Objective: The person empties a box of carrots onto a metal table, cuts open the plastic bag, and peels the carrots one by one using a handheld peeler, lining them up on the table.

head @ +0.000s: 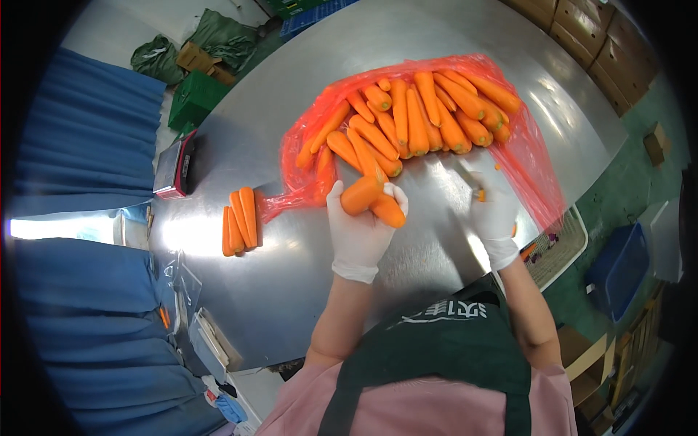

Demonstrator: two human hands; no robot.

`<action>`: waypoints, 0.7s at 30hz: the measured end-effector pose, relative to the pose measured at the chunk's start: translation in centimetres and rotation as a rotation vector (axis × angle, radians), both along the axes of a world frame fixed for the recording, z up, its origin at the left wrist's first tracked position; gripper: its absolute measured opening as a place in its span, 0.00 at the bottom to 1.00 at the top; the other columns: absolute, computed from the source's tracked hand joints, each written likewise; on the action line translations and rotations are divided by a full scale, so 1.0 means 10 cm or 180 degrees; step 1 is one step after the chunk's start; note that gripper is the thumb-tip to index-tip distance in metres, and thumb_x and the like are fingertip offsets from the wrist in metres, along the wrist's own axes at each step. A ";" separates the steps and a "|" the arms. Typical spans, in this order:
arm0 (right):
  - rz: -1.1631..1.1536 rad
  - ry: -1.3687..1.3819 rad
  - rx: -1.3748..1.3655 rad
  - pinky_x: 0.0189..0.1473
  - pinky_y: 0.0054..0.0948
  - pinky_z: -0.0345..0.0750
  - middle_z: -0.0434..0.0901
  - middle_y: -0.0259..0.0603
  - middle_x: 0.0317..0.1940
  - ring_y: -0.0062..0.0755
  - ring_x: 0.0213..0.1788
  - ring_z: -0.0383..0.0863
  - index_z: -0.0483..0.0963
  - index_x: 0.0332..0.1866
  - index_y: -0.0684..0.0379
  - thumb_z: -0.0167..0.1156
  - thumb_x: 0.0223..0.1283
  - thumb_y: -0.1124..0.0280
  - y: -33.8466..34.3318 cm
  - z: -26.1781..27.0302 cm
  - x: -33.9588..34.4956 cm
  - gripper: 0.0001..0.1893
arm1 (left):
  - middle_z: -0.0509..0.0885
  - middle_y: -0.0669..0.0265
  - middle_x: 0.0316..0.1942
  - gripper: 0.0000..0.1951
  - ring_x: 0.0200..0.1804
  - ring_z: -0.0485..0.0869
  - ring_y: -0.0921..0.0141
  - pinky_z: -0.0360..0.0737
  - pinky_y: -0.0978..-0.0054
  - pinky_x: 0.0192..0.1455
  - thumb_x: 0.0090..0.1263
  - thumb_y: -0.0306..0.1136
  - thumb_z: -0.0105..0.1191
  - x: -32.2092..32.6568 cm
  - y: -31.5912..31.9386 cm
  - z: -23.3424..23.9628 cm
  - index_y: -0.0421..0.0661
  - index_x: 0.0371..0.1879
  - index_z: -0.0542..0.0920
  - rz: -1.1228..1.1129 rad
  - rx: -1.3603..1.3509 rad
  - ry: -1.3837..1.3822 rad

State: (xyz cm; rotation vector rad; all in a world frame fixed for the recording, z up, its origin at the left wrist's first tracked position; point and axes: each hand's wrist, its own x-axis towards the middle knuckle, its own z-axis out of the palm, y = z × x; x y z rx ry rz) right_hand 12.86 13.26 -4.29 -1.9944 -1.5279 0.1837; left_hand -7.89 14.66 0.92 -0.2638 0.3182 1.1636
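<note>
Two carrots point(362, 196) lie in my left hand point(362, 240), which wears a white glove, their thick ends turned towards me. My right hand point(493, 218), also gloved, is blurred by motion to the right. It grips what looks like a blurred metal tool point(462, 173), probably a knife; a small orange piece point(481, 195) shows by its fingers. Just beyond both hands, a heap of carrots point(420, 117) rests on an opened red plastic bag point(308, 128). Several carrots point(240, 220) lie side by side at the left on the steel table point(289, 305).
A scale-like device point(174, 166) stands at the table's left edge. Below the right edge is a pale plastic basket point(567, 256) with scraps, near a blue bin point(619, 270). Cardboard boxes point(600, 49) are stacked at the far right. Blue curtains point(82, 131) hang at the left.
</note>
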 end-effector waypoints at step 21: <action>0.0442 0.1657 -0.0809 0.43 0.37 0.77 0.83 0.52 0.36 0.49 0.40 0.82 0.80 0.46 0.57 0.54 0.58 0.70 0.31 -0.09 0.04 0.13 | 0.74 0.57 0.42 0.31 0.41 0.75 0.66 0.73 0.66 0.50 0.58 0.43 0.56 -0.38 -0.09 0.27 0.33 0.56 0.66 -0.0374 0.0873 0.1411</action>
